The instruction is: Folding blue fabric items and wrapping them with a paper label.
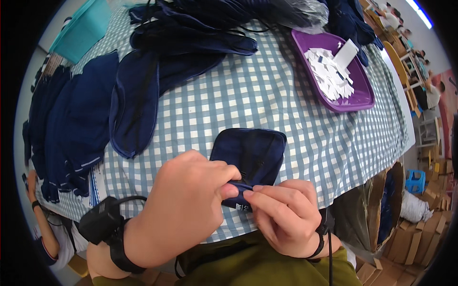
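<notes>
Close to the table's front edge lies a small navy fabric piece point(250, 151) with rounded corners, dark mesh-like in its middle. Its near edge is folded up, and a small white-marked label shows there. My left hand point(186, 200) pinches this folded edge between thumb and forefinger. Just right of it, my right hand point(288, 217) pinches the same edge, fingertips almost touching those of the left. Whatever fine detail sits between the fingertips is too small to make out.
A purple bin point(360, 93) of white paper slips stands at the far right, a teal bin point(81, 31) at the far left. Navy garment pieces point(81, 114) are heaped left and along the back. Beyond the left edge is another person's arm point(45, 233); cardboard boxes point(410, 243) lie right.
</notes>
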